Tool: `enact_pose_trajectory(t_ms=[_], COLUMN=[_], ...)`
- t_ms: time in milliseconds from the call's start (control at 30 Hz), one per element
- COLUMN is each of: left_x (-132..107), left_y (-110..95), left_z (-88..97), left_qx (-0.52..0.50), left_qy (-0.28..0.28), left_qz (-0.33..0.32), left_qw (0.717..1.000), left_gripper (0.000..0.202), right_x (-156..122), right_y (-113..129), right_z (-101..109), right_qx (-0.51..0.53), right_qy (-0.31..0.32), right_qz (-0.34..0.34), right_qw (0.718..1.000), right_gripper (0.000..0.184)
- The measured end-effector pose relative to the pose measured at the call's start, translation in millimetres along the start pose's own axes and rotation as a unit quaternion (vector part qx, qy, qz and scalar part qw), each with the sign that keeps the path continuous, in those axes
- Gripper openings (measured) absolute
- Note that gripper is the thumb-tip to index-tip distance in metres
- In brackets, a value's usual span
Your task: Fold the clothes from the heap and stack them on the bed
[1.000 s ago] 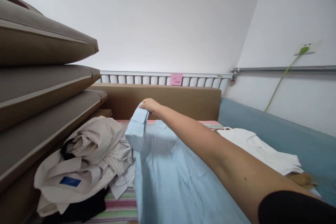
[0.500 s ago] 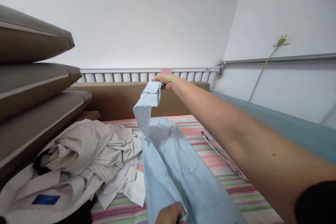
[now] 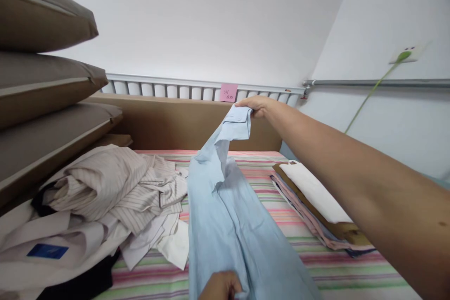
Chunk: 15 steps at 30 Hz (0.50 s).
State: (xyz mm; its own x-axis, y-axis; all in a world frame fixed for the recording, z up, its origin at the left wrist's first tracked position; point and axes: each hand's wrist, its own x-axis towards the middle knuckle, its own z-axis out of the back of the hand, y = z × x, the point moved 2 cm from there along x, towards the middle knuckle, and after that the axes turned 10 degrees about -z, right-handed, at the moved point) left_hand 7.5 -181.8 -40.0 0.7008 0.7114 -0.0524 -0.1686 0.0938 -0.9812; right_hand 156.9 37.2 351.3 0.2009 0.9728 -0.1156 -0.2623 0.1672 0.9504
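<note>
A light blue shirt (image 3: 225, 225) lies lengthwise on the striped bedsheet (image 3: 277, 215). My right hand (image 3: 256, 105) reaches far forward and pinches the buttoned cuff of one sleeve (image 3: 236, 127), holding it up above the bed. Close to me at the bottom edge, my left hand (image 3: 222, 286) is closed on a fold of the same shirt; its fingertips are partly hidden. The raised sleeve covers part of the shirt's collar end.
Crumpled striped and white shirts (image 3: 116, 187) are heaped at left, beside stacked brown cushions (image 3: 52, 79). Folded clothes (image 3: 316, 197) lie at right, partly behind my forearm. A brown headboard (image 3: 168, 124), a white radiator (image 3: 158, 89) and a pink note (image 3: 228, 93) are at the back.
My right hand has carried the cuff to the right, drawing the sleeve across the shirt. The left hand keeps its grip. The view has shifted, exposing more of the folded clothes at right.
</note>
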Motion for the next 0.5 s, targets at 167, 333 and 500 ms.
enact_pose_trajectory(t_ms=[167,333,500], left_x=[-7.3,-0.4,-3.0], left_y=[-0.3,4.3,8.6], left_z=[-1.4,-9.9,-11.5], left_qx=[-0.038,-0.056,-0.056], left_qy=[0.009,-0.003,0.016], left_qz=[0.008,0.034,0.034], left_qw=[0.999,0.998,0.998], left_gripper=[0.019,0.022,0.024], right_x=[9.8,10.7,11.2], right_y=[-12.9,-32.9,-35.7], right_z=[8.6,15.5,18.9], right_qx=[-0.039,-0.09,-0.124], right_qy=[0.001,0.017,0.014], right_qz=[-0.01,-0.038,-0.051], right_qw=[0.999,0.995,0.991], right_gripper=[0.01,0.011,0.008])
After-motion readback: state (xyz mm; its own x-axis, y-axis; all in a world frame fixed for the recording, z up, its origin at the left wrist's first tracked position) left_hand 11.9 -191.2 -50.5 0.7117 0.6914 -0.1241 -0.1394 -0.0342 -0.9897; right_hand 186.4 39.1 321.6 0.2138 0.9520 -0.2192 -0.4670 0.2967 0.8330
